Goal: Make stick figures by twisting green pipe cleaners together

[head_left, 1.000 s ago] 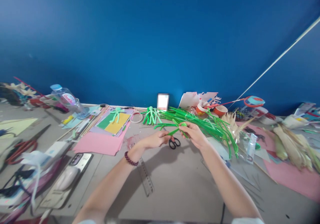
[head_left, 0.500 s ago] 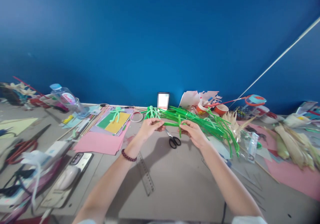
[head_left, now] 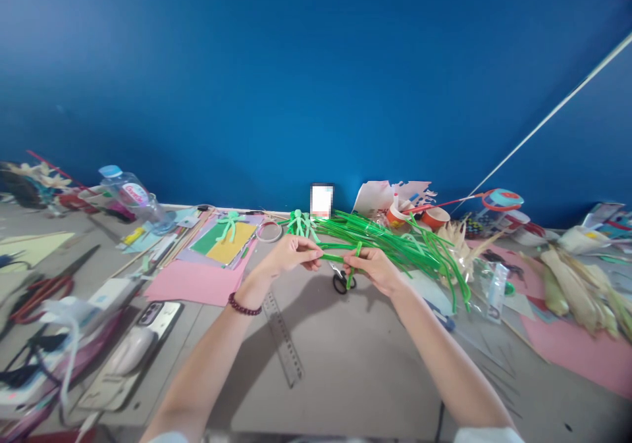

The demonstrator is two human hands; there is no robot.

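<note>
Between my two hands stretches a piece made of green pipe cleaners (head_left: 336,257), with a short upright strip crossing it near the right end. The fingertips of my left hand (head_left: 297,253) pinch its left end. Close to the crossing, my right hand (head_left: 372,265) is closed on the right end. Black-handled scissors (head_left: 340,284) lie on the table just below, partly covered by the piece. Behind my hands spreads a bundle of long green pipe cleaners (head_left: 385,235). Small green pipe-cleaner figures (head_left: 297,222) stand or lean just beyond my left hand.
A clear ruler (head_left: 283,341) lies by my left forearm. Pink paper (head_left: 197,284) and coloured sheets with another green figure (head_left: 228,224) are at left, near a phone (head_left: 158,318). Dried husks (head_left: 575,285) lie at right. A blue wall stands behind a small blurred screen (head_left: 322,201).
Both hands have come slightly lower and nearer to me with the green piece. The crossing strip has tilted and now overlaps the scissors. My left forearm has shifted a little left.
</note>
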